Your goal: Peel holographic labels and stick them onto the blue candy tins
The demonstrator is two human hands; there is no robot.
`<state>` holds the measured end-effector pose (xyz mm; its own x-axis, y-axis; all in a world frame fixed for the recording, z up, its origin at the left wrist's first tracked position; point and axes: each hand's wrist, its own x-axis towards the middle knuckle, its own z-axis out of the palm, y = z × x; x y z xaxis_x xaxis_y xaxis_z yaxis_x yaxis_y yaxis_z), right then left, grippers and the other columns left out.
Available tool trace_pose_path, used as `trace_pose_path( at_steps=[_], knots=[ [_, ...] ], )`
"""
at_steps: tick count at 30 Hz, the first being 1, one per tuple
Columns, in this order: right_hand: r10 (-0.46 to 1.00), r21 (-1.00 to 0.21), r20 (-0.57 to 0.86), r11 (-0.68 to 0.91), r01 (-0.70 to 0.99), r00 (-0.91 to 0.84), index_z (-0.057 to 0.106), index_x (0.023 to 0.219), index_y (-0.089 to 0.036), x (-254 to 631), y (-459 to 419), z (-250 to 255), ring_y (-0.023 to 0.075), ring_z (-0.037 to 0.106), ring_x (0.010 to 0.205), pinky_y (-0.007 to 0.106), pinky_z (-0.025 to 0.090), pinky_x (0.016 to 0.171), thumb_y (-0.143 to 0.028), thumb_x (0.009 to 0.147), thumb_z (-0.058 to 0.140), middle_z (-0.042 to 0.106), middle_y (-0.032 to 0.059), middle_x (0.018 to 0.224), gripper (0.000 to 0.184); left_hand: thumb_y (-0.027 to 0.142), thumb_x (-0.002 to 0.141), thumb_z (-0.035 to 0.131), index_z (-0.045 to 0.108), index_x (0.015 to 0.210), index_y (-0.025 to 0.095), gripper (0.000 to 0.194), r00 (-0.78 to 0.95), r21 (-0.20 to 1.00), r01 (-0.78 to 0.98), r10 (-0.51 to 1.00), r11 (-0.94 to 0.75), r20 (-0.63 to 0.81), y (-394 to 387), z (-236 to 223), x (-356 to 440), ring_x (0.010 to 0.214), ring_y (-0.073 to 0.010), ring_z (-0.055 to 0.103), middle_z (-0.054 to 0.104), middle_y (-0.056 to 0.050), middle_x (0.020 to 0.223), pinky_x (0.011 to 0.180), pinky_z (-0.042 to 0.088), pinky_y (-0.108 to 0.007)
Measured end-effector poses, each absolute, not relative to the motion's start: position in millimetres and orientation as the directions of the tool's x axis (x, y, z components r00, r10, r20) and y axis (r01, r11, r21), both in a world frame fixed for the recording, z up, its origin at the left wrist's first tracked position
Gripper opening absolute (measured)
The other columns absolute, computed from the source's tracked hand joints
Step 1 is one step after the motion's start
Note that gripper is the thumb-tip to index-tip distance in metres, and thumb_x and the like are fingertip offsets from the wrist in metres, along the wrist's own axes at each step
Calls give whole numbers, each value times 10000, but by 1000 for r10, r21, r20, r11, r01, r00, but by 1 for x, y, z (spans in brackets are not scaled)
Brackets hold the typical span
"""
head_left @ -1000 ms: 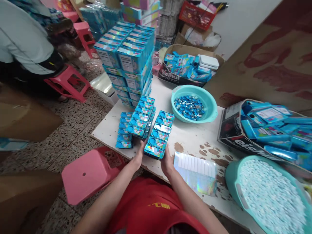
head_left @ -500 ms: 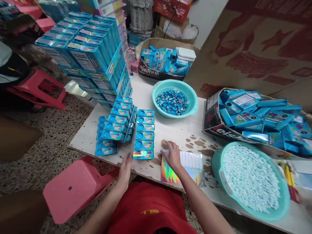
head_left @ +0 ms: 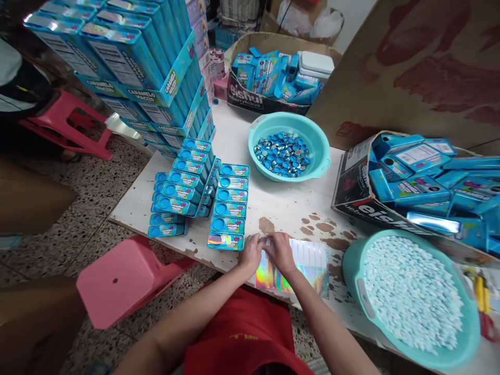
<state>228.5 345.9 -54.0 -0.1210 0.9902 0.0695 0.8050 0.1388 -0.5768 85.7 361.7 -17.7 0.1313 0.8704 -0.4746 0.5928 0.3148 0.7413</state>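
My left hand (head_left: 250,253) and my right hand (head_left: 279,252) meet fingertip to fingertip over the upper left corner of a shiny rainbow holographic sheet (head_left: 275,278) with white strips. Both hands are closed in a pinch; what lies between the fingers is too small to make out. Left of my hands stands a row of blue candy tins (head_left: 228,210) with round recesses on top; the nearest tin (head_left: 225,241) carries a rainbow shine. Beyond that row, more blue tins (head_left: 178,191) are stacked in a tray.
A teal basin (head_left: 321,138) holds small blue and silver caps. Another teal basin (head_left: 353,284) is full of pale candies. Cartons of blue tins stand at the back (head_left: 246,100) and right (head_left: 351,195). Tall packed tins (head_left: 156,96) rise at left, above a pink stool (head_left: 117,281).
My left hand has moved right, from beside the row of tins to my right hand at the sheet's corner. Its fingers have closed. The view has shifted slightly.
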Motion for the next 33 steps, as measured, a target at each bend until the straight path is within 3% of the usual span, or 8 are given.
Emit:
trace_pose_path(
  at_steps=[4,7,10,16,21,27,33],
  knots=[
    [982,-575,114,191,795,-153,584,1140,-207,230,336,-64,257,502,943,430,442,832,-336,913,495,605,102,1016,275,137,821,446,659,829,151,214,151,734,594,851,329,-503,379,-34,98,795,-174,606,668,-50,774,771,465,-288],
    [964,-566,212,255,784,-160,537,1244,-207,226,326,-75,262,476,1089,464,427,916,-292,936,446,580,124,1169,332,146,828,430,670,823,154,239,174,739,592,843,323,-508,381,-41,95,683,-140,589,652,-19,697,673,458,-242],
    [953,-594,272,275,756,-134,552,1229,-222,221,320,-83,251,451,1176,459,434,930,-252,941,424,574,116,1208,316,163,829,425,680,812,153,255,172,730,606,845,315,-507,381,-42,93,648,-136,576,650,-19,686,639,445,-237],
    [976,-682,216,153,715,-2,626,908,-205,222,323,-65,215,555,938,384,479,817,-304,934,451,614,94,980,203,182,821,465,678,789,166,216,135,700,644,855,309,-501,382,-40,96,739,-147,575,665,-24,749,704,421,-244],
    [987,-683,159,111,722,-1,587,902,-203,233,314,-39,192,558,779,334,481,723,-263,943,414,594,52,795,188,184,812,499,674,736,160,193,119,683,654,847,326,-519,385,-37,98,698,-150,557,656,-28,705,672,395,-249],
    [981,-564,194,124,817,-15,526,1215,-174,221,319,-49,250,525,989,408,467,837,-346,939,428,577,136,1082,340,160,814,481,676,712,145,220,151,704,637,846,312,-512,388,-31,97,685,-149,560,663,-37,703,649,394,-245],
    [954,-448,288,206,870,-78,593,1138,-183,209,323,-63,225,535,937,361,448,794,-223,940,444,618,113,1049,251,162,830,450,677,716,138,255,164,705,644,847,297,-506,387,-30,97,693,-143,556,668,-44,726,664,403,-239]
  ],
)
